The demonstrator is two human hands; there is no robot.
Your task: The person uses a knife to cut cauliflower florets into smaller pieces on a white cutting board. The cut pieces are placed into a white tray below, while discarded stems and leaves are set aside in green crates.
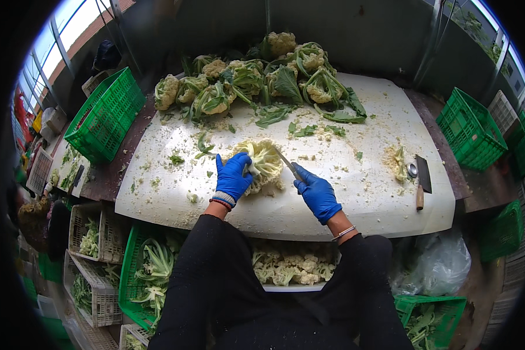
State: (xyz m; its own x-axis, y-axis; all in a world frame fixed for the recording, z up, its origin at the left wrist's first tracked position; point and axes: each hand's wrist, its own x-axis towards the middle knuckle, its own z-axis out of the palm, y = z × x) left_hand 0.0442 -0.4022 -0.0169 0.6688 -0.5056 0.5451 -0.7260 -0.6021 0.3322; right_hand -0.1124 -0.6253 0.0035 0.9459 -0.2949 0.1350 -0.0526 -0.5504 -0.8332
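A cauliflower head [267,164] rests on the white tabletop [367,144], its cut stem side facing up toward me. My left hand [234,177], in a blue glove, grips it from the left. In my blue-gloved right hand [317,192] is a knife [287,162]. The blade points up and left, and its tip meets the right edge of the cauliflower. Crumbs and torn leaves [306,131] are scattered around both hands.
A pile of leafy cauliflowers [245,83] covers the table's far side. At the right lies a cleaver [423,175] beside a small round metal object [412,169]. Green crates [107,118] flank the table. Florets fill a bin [293,286] below. A person [35,218] is at far left.
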